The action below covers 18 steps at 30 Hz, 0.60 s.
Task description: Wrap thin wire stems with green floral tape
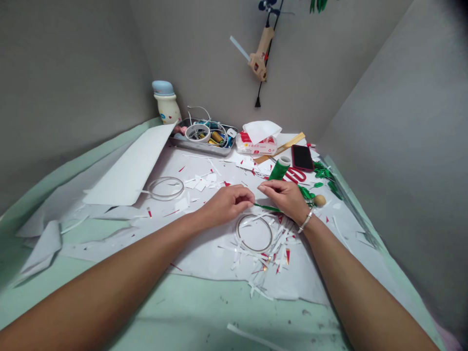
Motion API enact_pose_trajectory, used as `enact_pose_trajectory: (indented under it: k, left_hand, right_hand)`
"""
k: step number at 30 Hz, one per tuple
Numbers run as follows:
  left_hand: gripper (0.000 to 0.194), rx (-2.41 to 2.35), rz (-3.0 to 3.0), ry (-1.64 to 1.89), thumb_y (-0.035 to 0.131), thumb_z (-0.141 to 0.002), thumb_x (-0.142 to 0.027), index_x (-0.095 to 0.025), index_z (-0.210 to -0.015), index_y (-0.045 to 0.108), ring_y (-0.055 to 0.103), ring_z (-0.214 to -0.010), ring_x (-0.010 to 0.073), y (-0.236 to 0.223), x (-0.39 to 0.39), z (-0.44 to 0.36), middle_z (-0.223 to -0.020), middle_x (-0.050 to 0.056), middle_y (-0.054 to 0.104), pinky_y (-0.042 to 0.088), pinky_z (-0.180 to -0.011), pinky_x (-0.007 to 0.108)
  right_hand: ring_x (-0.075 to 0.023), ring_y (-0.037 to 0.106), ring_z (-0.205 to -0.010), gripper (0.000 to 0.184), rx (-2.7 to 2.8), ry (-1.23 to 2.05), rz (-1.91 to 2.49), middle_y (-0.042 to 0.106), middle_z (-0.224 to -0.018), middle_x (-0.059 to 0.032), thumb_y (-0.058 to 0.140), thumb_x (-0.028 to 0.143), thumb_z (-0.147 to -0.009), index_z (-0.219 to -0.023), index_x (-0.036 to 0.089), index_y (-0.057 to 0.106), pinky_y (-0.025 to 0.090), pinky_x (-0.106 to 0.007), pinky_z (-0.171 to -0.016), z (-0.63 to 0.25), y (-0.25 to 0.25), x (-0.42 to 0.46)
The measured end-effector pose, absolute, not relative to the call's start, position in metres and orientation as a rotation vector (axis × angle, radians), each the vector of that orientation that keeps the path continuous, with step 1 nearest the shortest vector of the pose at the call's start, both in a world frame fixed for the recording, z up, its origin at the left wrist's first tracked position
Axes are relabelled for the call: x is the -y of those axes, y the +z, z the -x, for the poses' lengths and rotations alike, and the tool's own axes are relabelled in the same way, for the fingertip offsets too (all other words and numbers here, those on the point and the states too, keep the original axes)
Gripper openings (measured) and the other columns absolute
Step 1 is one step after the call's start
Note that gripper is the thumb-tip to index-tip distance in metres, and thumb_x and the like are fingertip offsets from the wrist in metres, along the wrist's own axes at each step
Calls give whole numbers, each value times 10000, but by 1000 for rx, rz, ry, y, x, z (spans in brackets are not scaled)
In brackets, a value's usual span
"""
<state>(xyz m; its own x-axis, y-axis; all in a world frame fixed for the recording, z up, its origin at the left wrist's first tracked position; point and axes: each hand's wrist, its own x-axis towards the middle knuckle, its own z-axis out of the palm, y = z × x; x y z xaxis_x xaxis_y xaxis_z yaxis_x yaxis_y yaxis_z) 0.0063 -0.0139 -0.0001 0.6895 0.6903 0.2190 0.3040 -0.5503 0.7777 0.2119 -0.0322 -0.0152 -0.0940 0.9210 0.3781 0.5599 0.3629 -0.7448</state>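
Note:
My left hand (227, 204) and my right hand (285, 199) meet above the white paper sheet (215, 258), fingers curled and almost touching. A thin green-wrapped stem (267, 208) runs between them, its end pinched in my left fingertips and its length passing under my right hand. Green foil leaves (306, 193) lie just beyond my right hand, with a wooden bead (319, 200) beside them. A roll of green tape (280, 168) stands behind my right fingers. A thin wire ring (254, 233) lies below my hands among white and red paper strips (272, 248).
Red-handled scissors (295, 174), a black phone (302, 157), a wooden ruler (280, 147) and a tissue pack (256, 142) lie at the back. A metal tray (203, 141) holds tape and cables. A second wire ring (165, 188) lies left, near a white board (131, 165).

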Motion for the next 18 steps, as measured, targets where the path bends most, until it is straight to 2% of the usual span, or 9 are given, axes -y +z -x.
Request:
enact_pose_trajectory:
  k: [8, 12, 18]
  left_hand:
    - [153, -1001, -1940, 852, 521, -795, -278, -162, -842, 608, 520, -618, 113, -3, 2, -5, -694, -8, 597, 402, -601, 234]
    - [131, -1195, -2139, 878, 513, -776, -233, -169, -797, 625, 532, -676, 138, -7, -3, -3, -760, 16, 625, 400, -645, 260]
    - [147, -970, -2410, 691, 497, -780, -166, -179, -813, 640, 534, -715, 148, -10, 4, -3, -793, 30, 611, 398, -680, 271]
  right_hand:
    - [-132, 619, -665, 198, 2117, 581, 1272, 726, -783, -9, 557, 276, -831, -834, 198, 738, 435, -225, -621, -196, -12, 41]
    - [-133, 627, -693, 184, 2142, 510, 1189, 726, -815, -22, 563, 269, -831, -840, 203, 734, 443, -230, -648, -189, -5, 48]
    - [-144, 623, -682, 197, 1938, 430, 1172, 717, -786, -31, 566, 294, -836, -827, 188, 732, 456, -244, -648, -195, -3, 46]
